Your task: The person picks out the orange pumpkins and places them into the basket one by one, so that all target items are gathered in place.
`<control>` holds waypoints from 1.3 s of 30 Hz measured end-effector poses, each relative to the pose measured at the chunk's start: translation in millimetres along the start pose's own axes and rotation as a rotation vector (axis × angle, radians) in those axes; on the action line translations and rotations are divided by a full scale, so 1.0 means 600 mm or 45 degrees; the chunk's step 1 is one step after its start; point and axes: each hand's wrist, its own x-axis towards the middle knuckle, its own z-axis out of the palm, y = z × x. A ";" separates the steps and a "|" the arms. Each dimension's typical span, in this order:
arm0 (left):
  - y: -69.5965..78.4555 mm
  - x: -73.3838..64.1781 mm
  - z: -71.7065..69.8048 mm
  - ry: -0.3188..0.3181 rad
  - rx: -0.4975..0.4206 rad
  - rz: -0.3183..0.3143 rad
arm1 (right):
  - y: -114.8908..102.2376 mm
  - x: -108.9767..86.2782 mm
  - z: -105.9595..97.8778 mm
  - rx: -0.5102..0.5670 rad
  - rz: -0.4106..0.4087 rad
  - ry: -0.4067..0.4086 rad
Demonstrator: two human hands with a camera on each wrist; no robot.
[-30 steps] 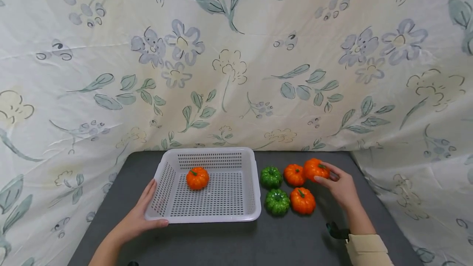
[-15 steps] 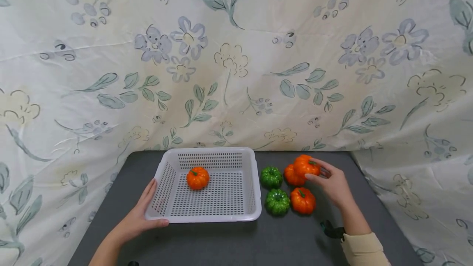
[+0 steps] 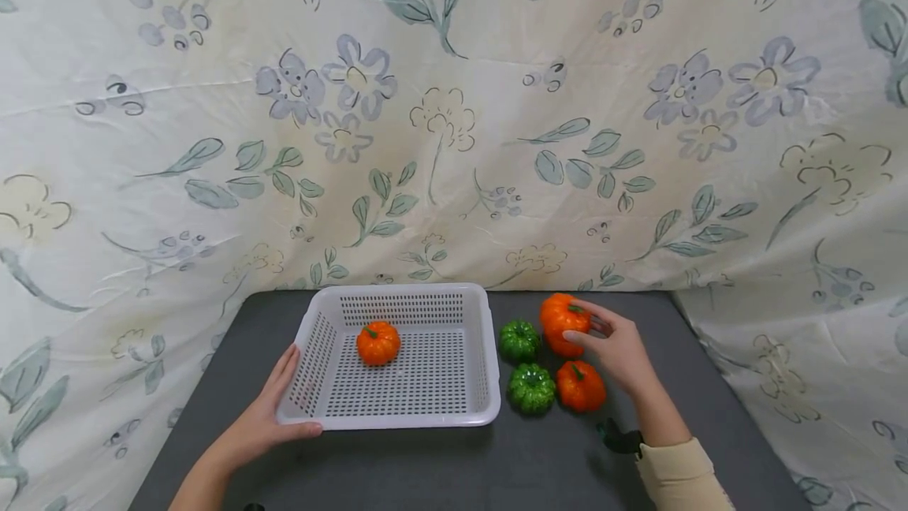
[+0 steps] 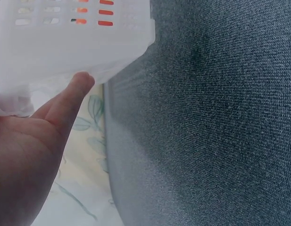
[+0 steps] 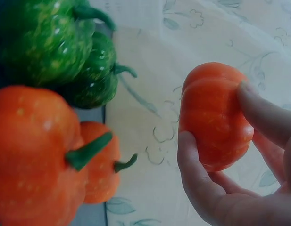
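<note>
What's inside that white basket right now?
In the white basket, one orange pumpkin sits on the slotted floor, left of the middle. The bit of floor directly beneath it is covered, so what's there can't be seen.

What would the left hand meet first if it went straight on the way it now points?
The white basket: the left hand appears to lie against its near left corner, though exact contact is hard to judge. Past that wall, the orange pumpkin inside may come next.
</note>
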 end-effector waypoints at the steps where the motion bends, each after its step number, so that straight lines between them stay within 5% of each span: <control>1: 0.000 0.000 0.000 0.001 0.003 -0.001 | -0.003 0.000 0.002 0.001 -0.003 -0.005; 39: -0.004 -0.001 0.002 -0.005 0.021 -0.032 | -0.096 0.033 0.133 0.129 -0.185 -0.223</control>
